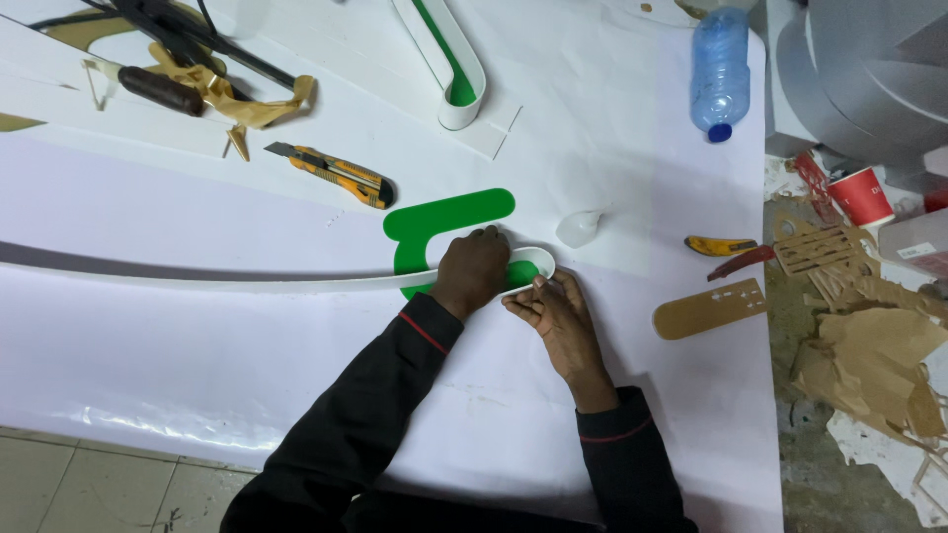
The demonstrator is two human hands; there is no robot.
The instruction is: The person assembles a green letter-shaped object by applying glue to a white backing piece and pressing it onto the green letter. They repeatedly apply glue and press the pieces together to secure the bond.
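From my remote seat I read the long white flexible plastic strip (197,276) running in from the far left across the white-covered table (148,375), standing on edge and wrapping the rounded end of the flat green curved letter-shaped panel (449,219). My left hand (474,271) lies palm-down, fingers curled, pressing that strip against the green panel's edge; its grip is closed over the strip. My right hand (555,314) pinches the strip's bend just beside it, thumb and fingertips closed on the white edge. I judge the step in hand to be forming the strip around the curve; the next move would call for steady pressure along the edge. The small translucent squeeze bottle (578,228) sits near, and the table's right edge lies close, with litter beyond; room opens leftward.
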